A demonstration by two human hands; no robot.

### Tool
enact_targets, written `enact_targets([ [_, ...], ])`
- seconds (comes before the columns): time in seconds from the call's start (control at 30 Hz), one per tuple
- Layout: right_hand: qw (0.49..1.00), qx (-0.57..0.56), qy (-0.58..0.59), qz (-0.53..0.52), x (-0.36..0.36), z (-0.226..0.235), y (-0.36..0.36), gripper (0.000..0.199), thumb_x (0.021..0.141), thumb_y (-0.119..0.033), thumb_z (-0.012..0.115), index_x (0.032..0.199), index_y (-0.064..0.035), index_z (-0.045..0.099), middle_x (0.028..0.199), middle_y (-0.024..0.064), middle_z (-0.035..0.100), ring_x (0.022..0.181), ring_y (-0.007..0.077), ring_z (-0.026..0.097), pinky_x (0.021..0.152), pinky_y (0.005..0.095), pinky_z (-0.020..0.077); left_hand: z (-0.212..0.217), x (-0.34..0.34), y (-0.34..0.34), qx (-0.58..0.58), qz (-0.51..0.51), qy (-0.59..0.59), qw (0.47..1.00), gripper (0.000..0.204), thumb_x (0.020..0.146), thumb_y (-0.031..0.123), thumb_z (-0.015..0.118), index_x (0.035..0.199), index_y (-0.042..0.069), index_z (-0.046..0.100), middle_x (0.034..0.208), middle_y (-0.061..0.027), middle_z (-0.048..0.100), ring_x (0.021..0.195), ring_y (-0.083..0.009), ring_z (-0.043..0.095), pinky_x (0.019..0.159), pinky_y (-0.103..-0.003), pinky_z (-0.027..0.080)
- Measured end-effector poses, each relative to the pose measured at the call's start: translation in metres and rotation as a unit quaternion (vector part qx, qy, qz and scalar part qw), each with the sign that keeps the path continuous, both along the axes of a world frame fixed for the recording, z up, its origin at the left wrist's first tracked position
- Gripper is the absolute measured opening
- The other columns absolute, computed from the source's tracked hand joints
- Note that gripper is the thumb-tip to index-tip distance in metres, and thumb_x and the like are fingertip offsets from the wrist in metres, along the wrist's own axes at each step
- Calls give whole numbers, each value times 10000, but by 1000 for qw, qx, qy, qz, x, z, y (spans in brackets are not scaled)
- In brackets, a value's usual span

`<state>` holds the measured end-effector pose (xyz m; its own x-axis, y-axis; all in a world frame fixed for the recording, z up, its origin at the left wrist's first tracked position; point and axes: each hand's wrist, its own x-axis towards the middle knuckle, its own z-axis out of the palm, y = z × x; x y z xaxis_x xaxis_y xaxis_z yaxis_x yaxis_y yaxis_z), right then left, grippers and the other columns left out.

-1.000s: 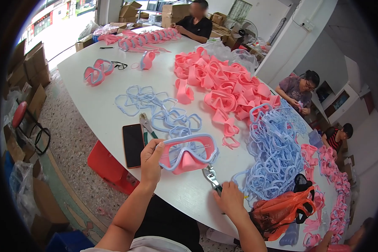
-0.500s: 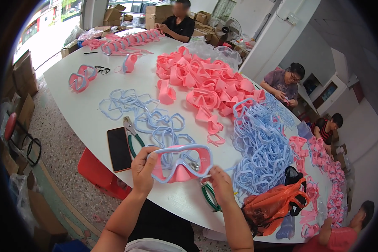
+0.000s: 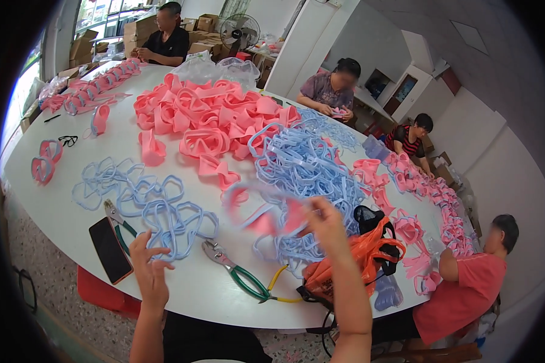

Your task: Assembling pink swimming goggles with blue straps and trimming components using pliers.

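Bench [image 3: 54, 212] top is smooth matt white, frames [image 3: 163, 212] look like soft glossy plastic, pliers [image 3: 239, 272] are bare metal with rubbery green grips, phone [image 3: 110, 249] glossy.

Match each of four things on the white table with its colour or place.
Things:
1 pliers
2 phone
3 bag
4 mask

Colour or place:
A orange, at the table's near right edge
B green handles
C blurred, in the right hand
D dark, left of the left hand

Pairs: 1-B, 2-D, 3-A, 4-C

Right hand [image 3: 326, 222] lifts blurred pink-blue mask [image 3: 266, 212]; left hand [image 3: 148, 269] open over table [image 3: 60, 212].
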<state>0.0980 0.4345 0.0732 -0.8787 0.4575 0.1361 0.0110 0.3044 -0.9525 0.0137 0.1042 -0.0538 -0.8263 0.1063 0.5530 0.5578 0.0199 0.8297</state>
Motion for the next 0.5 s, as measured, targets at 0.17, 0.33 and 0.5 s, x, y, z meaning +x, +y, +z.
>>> enact_targets([
  [0.17,891,290,-46,-347,14,22,181,254,911,-230,598,919,13,523,838,159,585,615,264,594,667,373,542,-41,15,-31,-44,76,-5,996,369,885,123,595,1216,-22,521,1206,-197,483,1045,-286,540,759,-318,499],
  [0.33,670,533,-202,-475,64,-8,354,366,855,-161,596,1106,97,528,1124,299,570,981,445,591,889,478,472,-30,11,-15,-161,117,146,969,418,759,-20,658,1164,-19,554,1148,-206,532,985,-325,572,814,-351,494],
  [0.5,765,554,-139,-298,-11,-10,303,206,835,-43,584,1021,37,547,1045,261,600,963,426,596,834,470,477,-33,12,-24,-174,117,151,966,397,738,-22,679,1123,-8,584,1106,-189,557,999,-321,574,833,-352,489],
])
